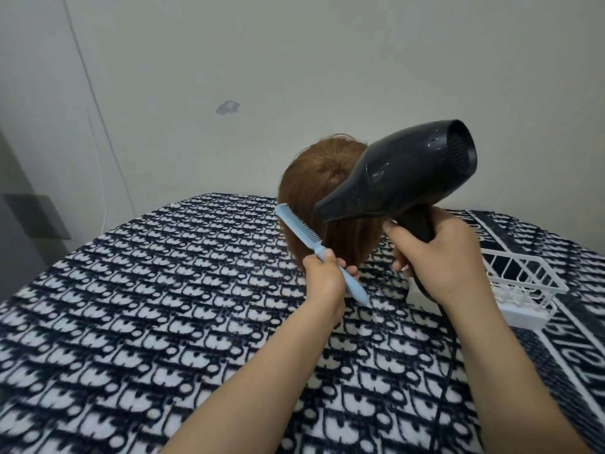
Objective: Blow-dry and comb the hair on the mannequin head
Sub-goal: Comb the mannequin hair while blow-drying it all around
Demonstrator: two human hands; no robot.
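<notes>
The mannequin head (314, 178) with short reddish-brown hair stands on the patterned cloth, its back toward me. My left hand (322, 276) grips the handle of a light blue comb (299, 229), whose teeth lie against the hair on the left side. My right hand (438, 257) grips the handle of a black hair dryer (402, 175). The dryer's nozzle points left and down at the back of the hair, just above the comb. The mannequin's face is hidden.
A dark blue and white patterned cloth (147, 306) covers the table. A white wire basket (523, 283) sits to the right of the head. The dryer's black cord (448, 365) runs down along my right forearm. A plain wall stands close behind.
</notes>
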